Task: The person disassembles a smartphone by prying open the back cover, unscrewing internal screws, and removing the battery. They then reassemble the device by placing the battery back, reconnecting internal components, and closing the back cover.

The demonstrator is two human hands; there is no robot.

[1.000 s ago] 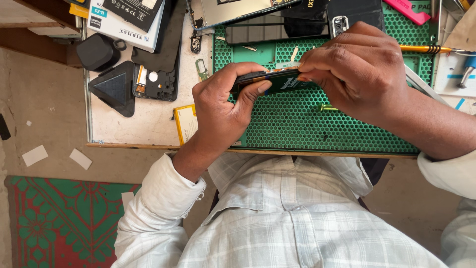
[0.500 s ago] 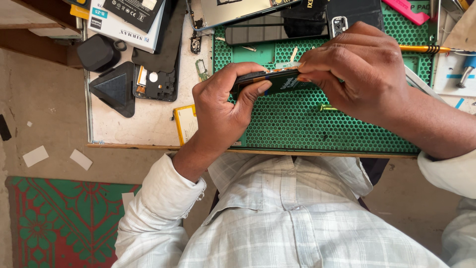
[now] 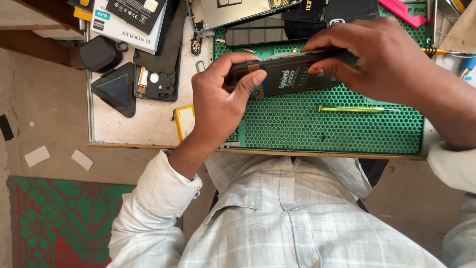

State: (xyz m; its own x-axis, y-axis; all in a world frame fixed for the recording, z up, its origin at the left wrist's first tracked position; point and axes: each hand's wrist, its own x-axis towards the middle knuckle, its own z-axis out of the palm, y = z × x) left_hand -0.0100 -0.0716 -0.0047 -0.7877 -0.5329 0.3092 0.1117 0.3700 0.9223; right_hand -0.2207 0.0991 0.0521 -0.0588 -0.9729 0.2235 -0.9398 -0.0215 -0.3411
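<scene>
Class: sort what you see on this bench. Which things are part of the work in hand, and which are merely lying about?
In use:
left hand and right hand, both gripping the dark phone battery
green honeycomb mat beneath them

Lying about:
green-handled screwdriver
black triangular pouch
pink tool
yellow-edged card

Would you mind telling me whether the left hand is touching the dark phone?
Touching: the head view shows the left hand with its thumb pressed on the phone face.

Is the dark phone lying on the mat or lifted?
Lifted: both the left hand and right hand hold the phone above the green mat.
</scene>
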